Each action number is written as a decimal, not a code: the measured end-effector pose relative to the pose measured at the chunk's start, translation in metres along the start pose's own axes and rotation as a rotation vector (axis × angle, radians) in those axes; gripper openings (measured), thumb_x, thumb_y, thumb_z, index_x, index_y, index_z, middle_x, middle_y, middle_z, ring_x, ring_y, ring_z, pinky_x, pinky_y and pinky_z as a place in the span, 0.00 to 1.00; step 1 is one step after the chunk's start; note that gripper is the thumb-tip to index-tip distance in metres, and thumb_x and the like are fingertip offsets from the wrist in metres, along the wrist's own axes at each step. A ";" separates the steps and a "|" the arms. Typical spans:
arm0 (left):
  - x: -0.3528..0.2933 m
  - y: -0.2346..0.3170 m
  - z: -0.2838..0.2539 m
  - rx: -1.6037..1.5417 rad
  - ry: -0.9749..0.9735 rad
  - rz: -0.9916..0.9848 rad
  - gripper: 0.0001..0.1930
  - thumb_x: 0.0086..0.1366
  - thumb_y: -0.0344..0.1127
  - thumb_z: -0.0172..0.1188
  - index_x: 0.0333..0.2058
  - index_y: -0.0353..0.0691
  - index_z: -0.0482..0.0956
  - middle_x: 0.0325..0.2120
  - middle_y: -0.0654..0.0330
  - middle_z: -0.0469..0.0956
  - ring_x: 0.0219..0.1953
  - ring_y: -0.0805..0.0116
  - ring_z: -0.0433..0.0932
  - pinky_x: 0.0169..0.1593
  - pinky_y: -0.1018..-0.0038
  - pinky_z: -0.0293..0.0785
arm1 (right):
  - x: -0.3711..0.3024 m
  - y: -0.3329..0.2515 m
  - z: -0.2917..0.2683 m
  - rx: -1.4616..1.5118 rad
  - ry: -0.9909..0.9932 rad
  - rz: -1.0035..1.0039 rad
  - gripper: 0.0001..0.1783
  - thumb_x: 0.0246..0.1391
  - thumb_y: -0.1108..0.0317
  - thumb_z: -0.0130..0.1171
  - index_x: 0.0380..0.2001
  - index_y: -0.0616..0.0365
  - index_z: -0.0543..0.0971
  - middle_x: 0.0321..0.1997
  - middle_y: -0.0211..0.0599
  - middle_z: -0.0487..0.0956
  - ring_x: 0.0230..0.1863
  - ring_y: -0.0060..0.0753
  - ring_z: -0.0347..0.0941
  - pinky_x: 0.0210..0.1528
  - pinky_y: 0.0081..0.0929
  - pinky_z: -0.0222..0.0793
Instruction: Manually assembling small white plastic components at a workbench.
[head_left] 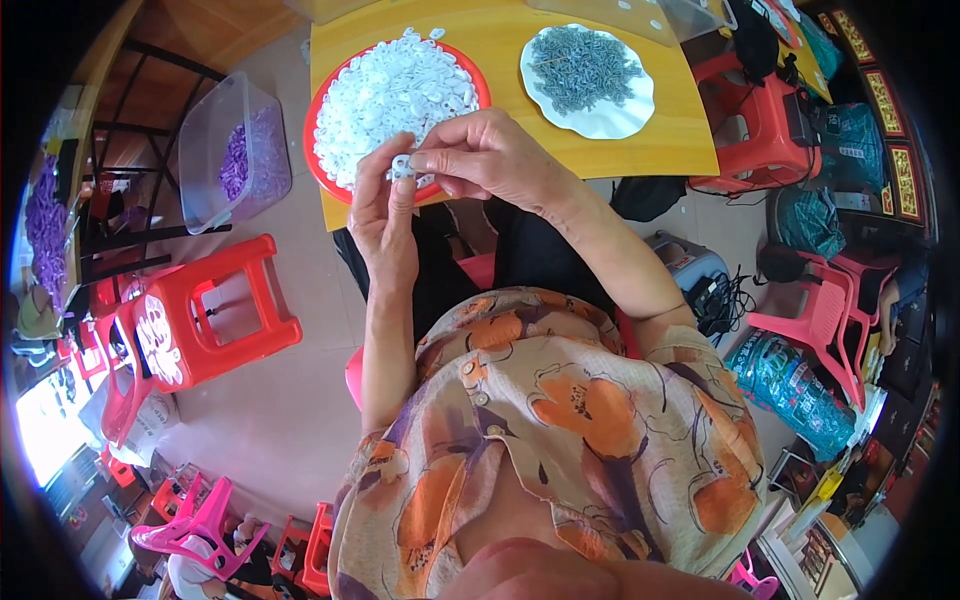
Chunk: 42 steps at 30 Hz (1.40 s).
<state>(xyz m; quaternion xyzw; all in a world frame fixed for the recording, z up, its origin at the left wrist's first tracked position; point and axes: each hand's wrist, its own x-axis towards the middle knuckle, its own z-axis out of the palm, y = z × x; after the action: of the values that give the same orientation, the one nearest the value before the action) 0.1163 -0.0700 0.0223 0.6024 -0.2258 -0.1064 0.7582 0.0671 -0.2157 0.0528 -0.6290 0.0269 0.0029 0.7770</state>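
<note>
Over the near edge of a yellow table my left hand (382, 225) pinches a small white plastic piece (402, 163) with dark holes or spots between thumb and fingers. My right hand (490, 158) comes in from the right, its thumb and fingers closed at the same piece; whether it also holds a tiny part there is hidden. Just beyond both hands a round red tray (478, 76) is heaped with small white plastic pieces (390, 95). Farther right, a white scalloped plate (598, 125) carries a pile of small grey-green screw-like parts (585, 70).
The yellow table (690, 130) spans the top. Left of it stands a clear plastic bin (205, 170) with purple parts, above a tipped red stool (215, 315). Red stools (765, 140), pink chairs (825, 310), a grey case with cables (700, 280) and teal sacks (795, 395) crowd the right.
</note>
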 end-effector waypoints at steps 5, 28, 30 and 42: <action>-0.001 -0.023 -0.018 -0.224 -0.121 -0.060 0.17 0.63 0.35 0.53 0.49 0.35 0.71 0.46 0.59 0.71 0.50 0.68 0.68 0.56 0.70 0.63 | -0.001 0.000 0.002 0.146 -0.033 0.062 0.11 0.56 0.68 0.53 0.37 0.63 0.79 0.17 0.25 0.71 0.15 0.10 0.58 0.14 0.09 0.50; 0.002 -0.021 -0.011 -0.362 -0.042 -0.114 0.14 0.65 0.35 0.50 0.44 0.33 0.75 0.41 0.60 0.73 0.42 0.74 0.71 0.46 0.78 0.67 | 0.005 0.006 0.007 0.191 0.038 0.100 0.12 0.55 0.66 0.55 0.40 0.61 0.78 0.16 0.24 0.69 0.13 0.10 0.57 0.13 0.09 0.49; 0.001 -0.021 -0.014 -0.298 -0.081 -0.127 0.19 0.67 0.40 0.47 0.50 0.32 0.69 0.48 0.55 0.71 0.50 0.66 0.70 0.55 0.68 0.64 | 0.006 0.008 0.006 0.197 0.032 0.103 0.12 0.55 0.66 0.55 0.39 0.61 0.78 0.15 0.24 0.70 0.13 0.10 0.57 0.13 0.09 0.49; 0.003 -0.022 -0.014 -0.459 -0.003 -0.209 0.16 0.66 0.36 0.50 0.48 0.33 0.72 0.44 0.57 0.74 0.43 0.73 0.72 0.46 0.77 0.69 | 0.005 0.015 0.006 0.073 0.043 0.018 0.12 0.58 0.63 0.52 0.31 0.61 0.77 0.16 0.26 0.71 0.15 0.11 0.60 0.16 0.10 0.54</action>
<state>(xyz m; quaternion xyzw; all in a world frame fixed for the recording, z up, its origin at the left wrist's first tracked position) 0.1279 -0.0646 -0.0001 0.4343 -0.1334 -0.2334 0.8597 0.0719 -0.2068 0.0394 -0.5999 0.0496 -0.0046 0.7986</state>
